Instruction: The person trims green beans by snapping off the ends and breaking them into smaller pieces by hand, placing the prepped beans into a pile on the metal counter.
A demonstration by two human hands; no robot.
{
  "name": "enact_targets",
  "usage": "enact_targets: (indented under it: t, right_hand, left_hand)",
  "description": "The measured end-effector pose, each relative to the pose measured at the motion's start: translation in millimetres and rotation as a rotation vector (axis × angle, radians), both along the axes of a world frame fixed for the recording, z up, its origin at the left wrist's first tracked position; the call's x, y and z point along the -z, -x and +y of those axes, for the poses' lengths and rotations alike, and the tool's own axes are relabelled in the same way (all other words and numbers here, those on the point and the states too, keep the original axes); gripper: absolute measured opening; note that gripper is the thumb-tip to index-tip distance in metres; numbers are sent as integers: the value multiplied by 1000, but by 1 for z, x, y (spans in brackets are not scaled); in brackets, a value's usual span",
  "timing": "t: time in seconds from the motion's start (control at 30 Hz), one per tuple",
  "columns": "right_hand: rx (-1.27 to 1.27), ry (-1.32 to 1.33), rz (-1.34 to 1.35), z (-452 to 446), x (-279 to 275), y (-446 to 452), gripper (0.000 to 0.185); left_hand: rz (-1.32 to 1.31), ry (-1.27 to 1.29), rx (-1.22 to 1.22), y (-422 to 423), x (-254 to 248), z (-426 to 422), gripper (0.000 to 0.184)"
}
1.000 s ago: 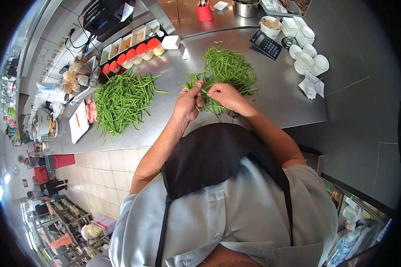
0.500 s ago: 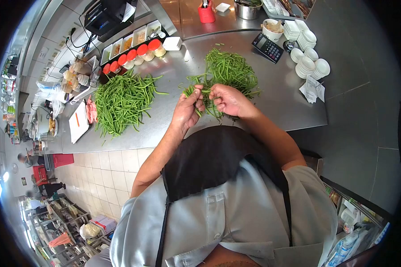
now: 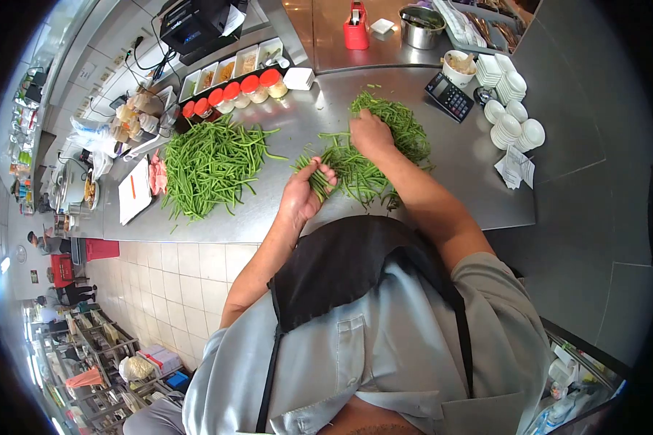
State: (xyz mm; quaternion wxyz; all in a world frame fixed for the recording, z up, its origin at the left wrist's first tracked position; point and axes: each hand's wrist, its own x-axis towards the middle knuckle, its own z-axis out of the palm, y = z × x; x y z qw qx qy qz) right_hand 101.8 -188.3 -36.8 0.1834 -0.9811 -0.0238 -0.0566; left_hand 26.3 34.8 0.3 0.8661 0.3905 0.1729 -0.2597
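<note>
A: Where the big green-bean pile [image 3: 214, 167] lies, is that left of both grips?
B: Yep, on the desk [image 3: 247, 225], apart from the left grip [image 3: 305, 192].
A: Left grip?
B: Fingers curled round a bean bunch [image 3: 318, 184], ends poking out.
A: Right grip [image 3: 371, 135]?
B: On the far-left part of the second bean pile [image 3: 408, 134], touching it; fingertips hidden, can't tell if pinching any. Rest of pile spreads right and nearer the body. Calculator [image 3: 448, 96] near, further right.

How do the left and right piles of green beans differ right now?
The left pile looks broader and fuller; the right pile looks narrower. The right hand is at the right pile, while no hand touches the left pile. Both lie loose on the metal counter.
</note>
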Motion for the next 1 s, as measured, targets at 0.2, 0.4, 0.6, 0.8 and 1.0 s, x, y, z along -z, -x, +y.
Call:
enact_targets:
  t: [0.2, 0.4, 0.6, 0.8, 1.0]
  right_hand:
    - [-27, -29, -36, -2, 1, 15, 27]
    - [-72, -83, -107, -4, -8, 16, 20]
    - [-260, -186, -286, 0, -41, 59, 14]
    - [-270, -351, -309, -5, -29, 81, 14]
    - [-195, -494, -218, -2, -21, 82, 12]
  left_hand:
    - [-264, -322, 112, -9, 6, -12, 12]
    - [-348, -444, 230, -25, 11, -23, 11]
    - [-1373, -1418, 44, -18, -11, -39, 25]
    - [-1092, -1571, 341, -8, -11, -42, 28]
    - [-1154, -1510, 291, -6, -4, -41, 18]
